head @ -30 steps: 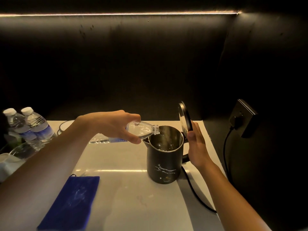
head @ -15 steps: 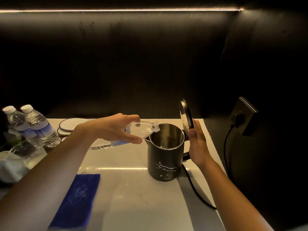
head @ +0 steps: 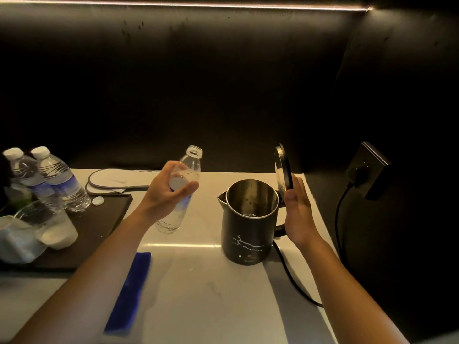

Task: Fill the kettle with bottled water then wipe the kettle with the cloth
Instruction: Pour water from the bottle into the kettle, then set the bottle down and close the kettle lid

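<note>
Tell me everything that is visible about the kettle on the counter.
The kettle is a dark, matte cylinder with a pale branching mark low on its front and a shiny metal inside. It stands upright on the white counter. Its round lid is open and stands nearly vertical at the handle side; the right hand is against the lid's edge and beside the handle. A small spout points left. A little water glints at the bottom. A black cord runs from its base.

Kettle (head: 249, 223) right on counter (head: 198, 306), cloth (head: 129, 291) front-left, tray (head: 99, 224) far left.
</note>
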Motion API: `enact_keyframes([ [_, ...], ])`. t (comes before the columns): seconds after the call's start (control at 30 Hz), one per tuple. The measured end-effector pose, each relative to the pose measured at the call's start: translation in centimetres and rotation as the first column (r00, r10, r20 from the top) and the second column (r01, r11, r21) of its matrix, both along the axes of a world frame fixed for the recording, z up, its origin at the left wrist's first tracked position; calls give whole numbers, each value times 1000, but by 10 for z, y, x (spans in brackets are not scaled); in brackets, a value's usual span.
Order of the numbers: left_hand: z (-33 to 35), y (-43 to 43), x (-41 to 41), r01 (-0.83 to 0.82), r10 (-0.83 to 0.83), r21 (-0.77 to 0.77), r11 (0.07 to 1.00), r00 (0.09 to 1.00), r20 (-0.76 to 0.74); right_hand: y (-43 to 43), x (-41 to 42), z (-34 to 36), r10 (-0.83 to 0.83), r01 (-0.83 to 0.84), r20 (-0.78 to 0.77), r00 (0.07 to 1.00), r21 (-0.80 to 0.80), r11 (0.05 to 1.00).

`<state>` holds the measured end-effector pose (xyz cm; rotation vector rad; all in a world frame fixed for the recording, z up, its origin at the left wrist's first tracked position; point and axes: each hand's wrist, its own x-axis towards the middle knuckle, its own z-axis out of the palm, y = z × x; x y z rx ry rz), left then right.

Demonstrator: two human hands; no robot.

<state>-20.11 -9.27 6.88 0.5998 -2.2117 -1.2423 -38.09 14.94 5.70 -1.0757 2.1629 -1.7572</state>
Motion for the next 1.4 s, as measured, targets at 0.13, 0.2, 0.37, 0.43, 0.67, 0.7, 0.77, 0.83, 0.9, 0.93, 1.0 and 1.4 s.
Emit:
enact_keyframes([
  [0.13, -35, -8, -3, -124, 133, 123, 985, 989, -67, 0, 2, 1, -15, 15, -9, 1000, 16, 1000],
  [0.2, -50, -13, -5, -185, 197, 157, 970, 978, -63, 1, 6, 4, -10, 10, -2, 1000, 13, 1000],
  [0.37, -73, -16, -5, -272, 287, 183, 945, 956, -60, 3, 9, 6, -27, 27, 9, 1000, 32, 999],
  [0.43, -79, -18, -5, -301, 317, 182, 936, 946, -66, 3, 11, 9, -33, 32, 25, 999, 43, 999],
  [0.67, -89, -27, 2, -370, 389, 171, 913, 917, -92, 0, 10, 7, -51, 49, 43, 998, 43, 998],
  [0.7, -91, -27, 3, -379, 398, 170, 910, 912, -96, 0, 10, 7, -48, 46, 41, 998, 41, 998],
  [0.77, -92, -26, 6, -385, 404, 170, 907, 909, -101, 1, 10, 9, -42, 40, 47, 998, 39, 998],
  [0.83, -92, -26, 8, -382, 398, 166, 909, 913, -83, 2, 11, 10, -30, 28, 76, 997, 31, 999],
  [0.9, -93, -24, 11, -390, 402, 145, 909, 914, -63, 5, 12, 12, 0, -4, 95, 995, 41, 999],
  [0.93, -93, -22, 13, -421, 430, 120, 899, 900, -69, 6, 12, 13, 24, -29, 105, 994, 50, 998],
  [1.0, -95, -11, 17, -556, 556, 47, 830, 819, -142, 11, 12, 16, 77, -84, 145, 986, 46, 995],
  [1.4, -67, 79, -25, 94, -93, 194, 976, 996, -16, 6, -14, 35, 196, -197, 24, 980, 150, 969],
])
